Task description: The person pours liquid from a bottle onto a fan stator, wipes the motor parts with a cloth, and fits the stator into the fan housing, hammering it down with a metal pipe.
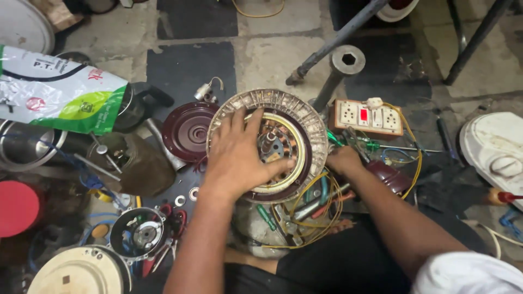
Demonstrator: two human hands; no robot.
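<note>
A round ceiling-fan motor (305,122) with a ribbed grey rim, a maroon ring and copper windings lies in front of me. My left hand (239,155) rests flat on its left half, fingers spread, thumb across the cream inner ring. My right hand (343,159) grips the motor's right edge from the side; what it holds beyond the rim is hidden. Yellow and green wires (310,209) trail out beneath the motor toward my lap.
A maroon motor cover (188,130) lies left of the motor. A switch-and-socket board (368,116) sits to the right, a metal pipe stand (340,68) behind. A printed plastic bag (54,90), jars, washers (186,197), pliers and another small motor (139,234) crowd the left floor.
</note>
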